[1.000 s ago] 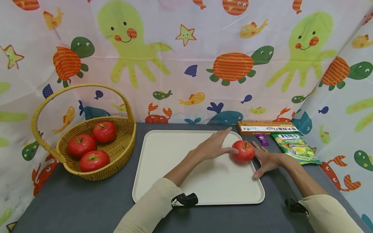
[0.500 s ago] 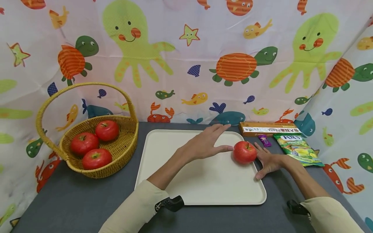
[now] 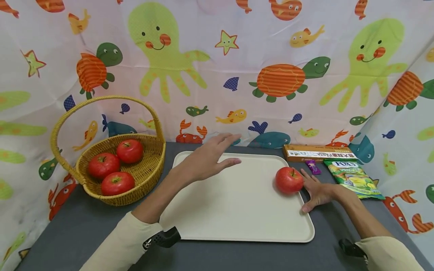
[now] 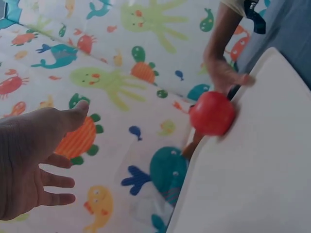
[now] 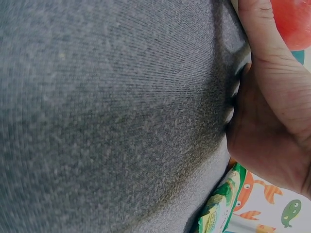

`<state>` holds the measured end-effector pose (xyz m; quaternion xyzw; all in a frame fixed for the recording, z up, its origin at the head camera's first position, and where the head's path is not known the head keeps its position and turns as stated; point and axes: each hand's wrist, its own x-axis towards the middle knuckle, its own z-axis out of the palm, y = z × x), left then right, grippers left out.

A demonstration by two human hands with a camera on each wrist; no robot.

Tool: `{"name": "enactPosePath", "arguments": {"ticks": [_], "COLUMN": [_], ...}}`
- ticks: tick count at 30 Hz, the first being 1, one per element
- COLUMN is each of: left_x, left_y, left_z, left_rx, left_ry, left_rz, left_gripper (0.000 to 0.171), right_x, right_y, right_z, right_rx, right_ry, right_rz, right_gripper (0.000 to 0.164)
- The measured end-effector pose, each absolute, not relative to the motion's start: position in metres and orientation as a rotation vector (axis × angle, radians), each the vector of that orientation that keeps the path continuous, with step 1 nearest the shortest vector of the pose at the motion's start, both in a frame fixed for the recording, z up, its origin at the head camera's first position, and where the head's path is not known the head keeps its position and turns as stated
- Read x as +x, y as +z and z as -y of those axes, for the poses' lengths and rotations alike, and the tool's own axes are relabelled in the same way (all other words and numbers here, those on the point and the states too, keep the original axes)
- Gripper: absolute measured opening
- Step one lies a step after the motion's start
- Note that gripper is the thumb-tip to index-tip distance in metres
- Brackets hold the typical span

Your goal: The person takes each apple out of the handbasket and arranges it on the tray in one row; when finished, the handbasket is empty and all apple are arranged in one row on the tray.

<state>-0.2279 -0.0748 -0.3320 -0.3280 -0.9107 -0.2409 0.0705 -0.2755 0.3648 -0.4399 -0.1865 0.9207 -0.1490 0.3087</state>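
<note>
A red apple (image 3: 289,180) rests near the right edge of a cream tray (image 3: 237,210). Beside that edge is my right hand (image 3: 317,191), fingers spread, its fingertips close to the apple and its thumb at the tray's rim. My left hand (image 3: 210,156) hovers above the tray's left half, fingers extended and holding nothing. In the left wrist view the left hand (image 4: 36,160) shows loose fingers with nothing between them, apart from the apple (image 4: 212,113). The right wrist view shows the right hand (image 5: 277,107) low over the grey cloth, a part of the apple (image 5: 294,22) beyond it.
At the left stands a yellow wicker basket (image 3: 152,165) with a tall handle, holding three red apples (image 3: 117,183). Behind the right hand lie a long pasta box (image 3: 318,153), a small purple wrapped sweet (image 3: 313,167) and a green candy bag (image 3: 352,177). A printed curtain (image 3: 210,86) borders the table.
My left hand has drawn away from the apple, moving left over the tray. My right hand stays beside the tray's right edge, and the apple remains there. The head view has shifted slightly.
</note>
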Motion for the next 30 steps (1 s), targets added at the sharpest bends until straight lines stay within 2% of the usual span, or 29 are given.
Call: {"name": "enactPosePath", "arguments": {"ticks": [8,17,30], "left_x": [-0.223,-0.220,-0.219], "left_y": [-0.320,-0.288,-0.265], "left_z": [0.108,0.156,0.232], "left_rx": [-0.896,-0.782,-0.560], "left_ry": [-0.758,-0.686,-0.620], "left_rz": [2.724,2.730,2.829], "left_gripper": [0.073,0.073,0.060], "right_x": [-0.274,-0.277,-0.276], "right_y": [-0.443,-0.444,-0.442], "right_z": [-0.370,-0.368,-0.363], "right_rx": [-0.506,-0.499,-0.490], "right_ry": [-0.385,-0.387,-0.356], "right_rz": [-2.453,-2.450,-2.453], "right_gripper": [0.144,0.144,0.142]}}
